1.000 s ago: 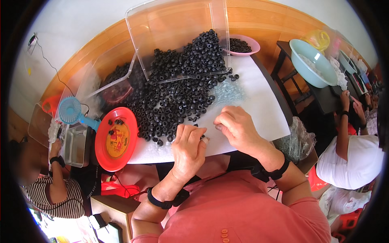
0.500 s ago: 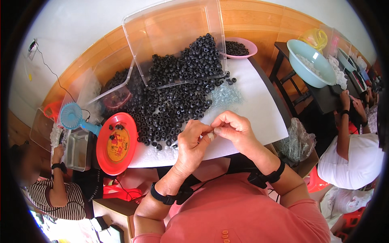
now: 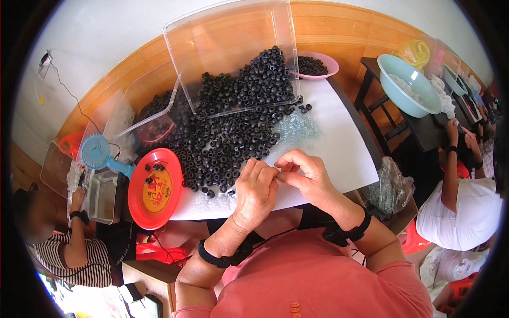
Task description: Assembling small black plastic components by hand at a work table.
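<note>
Hands (image 3: 256,192) together, cannot tell if grasping anything, near front edge of white tabletop (image 3: 342,151), open room rightward

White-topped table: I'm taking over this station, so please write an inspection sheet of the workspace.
Surface: white tabletop, partly covered.
Job's things: small black pieces, heaped on the tabletop and in a tilted clear bin.
Clutter: red plate bearing a few pieces, blue fan, pink bowl of dark pieces.
Hands: left hand and right hand meet at the fingertips; anything held is too small to tell.
Cables: thin cord runs down from the wall outlet.
Surroundings: person in stripes left, person in white right, light-blue basin right.
</note>
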The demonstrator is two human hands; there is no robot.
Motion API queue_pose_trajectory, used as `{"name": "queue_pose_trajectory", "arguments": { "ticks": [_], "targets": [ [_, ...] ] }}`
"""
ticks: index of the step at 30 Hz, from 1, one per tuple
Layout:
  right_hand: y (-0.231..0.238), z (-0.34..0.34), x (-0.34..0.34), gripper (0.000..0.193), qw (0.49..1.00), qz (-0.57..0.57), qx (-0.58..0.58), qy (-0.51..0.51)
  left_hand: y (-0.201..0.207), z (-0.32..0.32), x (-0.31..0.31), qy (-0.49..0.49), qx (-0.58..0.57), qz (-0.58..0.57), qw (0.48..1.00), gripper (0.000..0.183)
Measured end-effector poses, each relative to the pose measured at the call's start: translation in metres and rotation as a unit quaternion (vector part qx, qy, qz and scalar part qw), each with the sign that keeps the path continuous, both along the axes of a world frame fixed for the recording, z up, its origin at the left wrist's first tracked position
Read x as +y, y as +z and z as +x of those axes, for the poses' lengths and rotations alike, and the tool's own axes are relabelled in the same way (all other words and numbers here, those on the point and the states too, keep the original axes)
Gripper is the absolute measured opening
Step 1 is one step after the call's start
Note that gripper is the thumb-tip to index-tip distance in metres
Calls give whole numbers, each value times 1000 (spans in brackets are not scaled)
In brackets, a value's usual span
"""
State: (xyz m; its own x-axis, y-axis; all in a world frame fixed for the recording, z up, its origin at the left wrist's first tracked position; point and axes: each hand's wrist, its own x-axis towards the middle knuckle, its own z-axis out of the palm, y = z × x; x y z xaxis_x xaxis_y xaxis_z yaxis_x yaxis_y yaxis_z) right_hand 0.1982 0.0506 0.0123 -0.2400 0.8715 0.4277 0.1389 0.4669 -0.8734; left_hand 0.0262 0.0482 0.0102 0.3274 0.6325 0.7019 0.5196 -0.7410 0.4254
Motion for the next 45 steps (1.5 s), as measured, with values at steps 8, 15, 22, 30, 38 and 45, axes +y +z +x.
{"name": "queue_pose_trajectory", "arguments": {
  "ticks": [8, 15, 22, 30, 38, 45],
  "targets": [
    [-7, 0, -1, 13, 999, 43, 1, -29, -5, -2, 3, 2, -10, -21, 1000, 21],
    [-5, -2, -1, 10, 1000, 22, -5, -14, -8, 0, 2, -6, -16, -19, 1000, 22],
    [-9, 1, -1, 8, 999, 37, -14, -2, -8, 0, 1, -27, -26, -10, 999, 21],
    [-8, -1, -2, 10, 999, 39, -7, -11, -13, -2, 1, -22, -54, -36, 998, 22],
    [-10, -1, -2, 12, 999, 32, -10, -22, -12, -4, 1, -24, -65, -63, 996, 20],
    [-9, -2, -1, 15, 998, 52, -15, -12, -9, -2, -1, -35, -94, -92, 991, 18]
  ]
}}
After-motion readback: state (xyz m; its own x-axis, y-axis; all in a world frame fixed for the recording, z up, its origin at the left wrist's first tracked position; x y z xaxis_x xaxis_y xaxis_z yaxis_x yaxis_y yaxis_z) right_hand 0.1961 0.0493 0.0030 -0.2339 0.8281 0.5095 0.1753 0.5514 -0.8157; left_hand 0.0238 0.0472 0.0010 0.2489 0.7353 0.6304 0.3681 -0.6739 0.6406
